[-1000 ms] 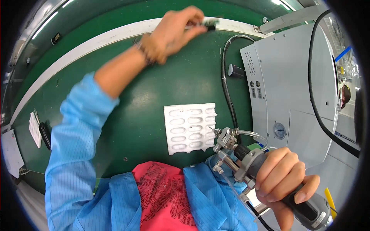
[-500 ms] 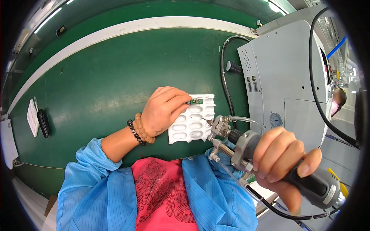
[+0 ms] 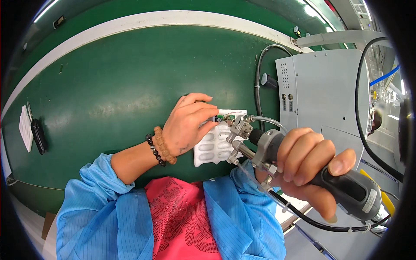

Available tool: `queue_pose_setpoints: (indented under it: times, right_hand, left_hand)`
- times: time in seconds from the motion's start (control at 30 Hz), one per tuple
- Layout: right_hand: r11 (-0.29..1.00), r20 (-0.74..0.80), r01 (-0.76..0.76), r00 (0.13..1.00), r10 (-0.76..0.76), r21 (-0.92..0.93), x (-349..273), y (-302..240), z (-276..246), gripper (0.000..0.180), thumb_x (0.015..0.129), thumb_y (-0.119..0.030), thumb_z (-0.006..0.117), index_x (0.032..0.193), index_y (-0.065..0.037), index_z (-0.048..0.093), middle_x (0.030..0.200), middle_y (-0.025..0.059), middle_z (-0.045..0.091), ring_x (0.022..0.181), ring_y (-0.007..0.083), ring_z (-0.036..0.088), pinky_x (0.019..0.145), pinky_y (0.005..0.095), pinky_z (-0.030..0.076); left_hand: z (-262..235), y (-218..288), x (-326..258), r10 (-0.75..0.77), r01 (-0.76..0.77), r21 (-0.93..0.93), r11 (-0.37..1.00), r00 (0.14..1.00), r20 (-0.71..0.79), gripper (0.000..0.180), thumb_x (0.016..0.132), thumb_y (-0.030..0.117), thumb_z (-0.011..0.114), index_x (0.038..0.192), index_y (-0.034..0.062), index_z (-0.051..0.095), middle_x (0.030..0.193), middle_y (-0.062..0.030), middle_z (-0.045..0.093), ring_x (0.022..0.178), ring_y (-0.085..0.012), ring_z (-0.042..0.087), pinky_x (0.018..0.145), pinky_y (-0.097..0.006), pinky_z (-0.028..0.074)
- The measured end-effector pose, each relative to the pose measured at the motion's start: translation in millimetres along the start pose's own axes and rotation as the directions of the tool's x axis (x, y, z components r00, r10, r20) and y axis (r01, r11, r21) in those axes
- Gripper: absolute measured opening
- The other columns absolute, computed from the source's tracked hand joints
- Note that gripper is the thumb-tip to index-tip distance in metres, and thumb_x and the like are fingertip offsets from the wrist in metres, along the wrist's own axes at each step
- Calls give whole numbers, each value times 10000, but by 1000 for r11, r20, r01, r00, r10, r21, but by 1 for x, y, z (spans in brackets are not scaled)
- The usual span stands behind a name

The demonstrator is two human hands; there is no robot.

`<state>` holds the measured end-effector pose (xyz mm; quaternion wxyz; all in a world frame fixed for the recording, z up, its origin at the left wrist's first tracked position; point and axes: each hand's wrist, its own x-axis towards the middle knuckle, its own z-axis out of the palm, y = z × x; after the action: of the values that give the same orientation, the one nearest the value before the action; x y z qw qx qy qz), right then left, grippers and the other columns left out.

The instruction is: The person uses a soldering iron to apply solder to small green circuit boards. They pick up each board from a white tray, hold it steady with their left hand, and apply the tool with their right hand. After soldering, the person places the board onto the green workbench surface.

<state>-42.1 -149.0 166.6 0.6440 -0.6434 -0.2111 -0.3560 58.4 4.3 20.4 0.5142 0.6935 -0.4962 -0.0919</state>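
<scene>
My left hand (image 3: 188,123) reaches over a white moulded tray (image 3: 209,149) with rounded pockets. Between its thumb and fingers is a small green circuit board (image 3: 225,117), held at the tray's far edge; the fingers partly cover it. My right hand (image 3: 310,167) wraps around the grey and black body of a power screwdriver (image 3: 349,190), which has a metal nose and a clear feed tube. The nose points left, right beside the board. Whether its tip touches the board cannot be made out, and it hides part of the tray.
A large grey machine (image 3: 320,86) stands on the right, with a black hose (image 3: 258,80) along its left side. Black cable (image 3: 329,228) trails from the screwdriver. At the far left of the green table (image 3: 108,73) lie a white pad (image 3: 25,129) and a black case (image 3: 38,136).
The screwdriver's nose has moved away from me and up to the circuit board, carried by my right hand. My left hand keeps its hold on the board. The whole view has shifted slightly.
</scene>
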Motion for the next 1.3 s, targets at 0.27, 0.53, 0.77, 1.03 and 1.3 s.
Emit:
queue_pose_setpoints:
  times: [0.27,0.53,0.77,1.03,1.3]
  right_hand:
    - [998,-23,-56,998,56,-32,9,5,7,621,838,-603,670,1132,-95,467,683,-10,546,506,92,553,430,214,441]
    - [990,10,-130,991,131,-46,24,18,7,596,846,-556,695,1133,-93,455,676,-9,541,489,94,530,425,221,423]
    - [980,-30,-199,980,198,-22,36,23,12,499,853,-439,740,1035,-92,431,639,0,527,468,109,507,422,251,413]
    - [980,-316,-183,928,198,75,44,18,35,473,811,-278,833,955,-36,453,589,40,535,456,173,529,421,322,437]
    - [992,-319,85,941,-110,-89,29,-60,21,459,872,-336,769,971,-30,441,562,19,524,425,137,522,376,272,447]
  left_hand:
    - [-5,-1,5,-10,10,-42,999,1000,16,294,712,61,820,987,39,719,1030,-75,720,1086,-286,632,902,-412,498]
    - [-14,-4,13,-25,29,-76,997,999,44,314,697,49,819,993,38,715,1025,-74,720,1063,-281,641,902,-407,498]
    - [-19,-6,18,-24,34,-127,991,997,74,322,690,42,813,995,33,710,1012,-91,713,1028,-291,647,890,-411,510]
    - [-38,9,19,-40,56,-137,989,992,116,296,721,70,790,999,42,692,1015,-118,694,1000,-314,640,893,-420,516]
    - [-28,9,14,-27,37,-87,996,993,111,272,753,135,809,997,40,733,1087,-116,694,1058,-311,631,929,-411,510]
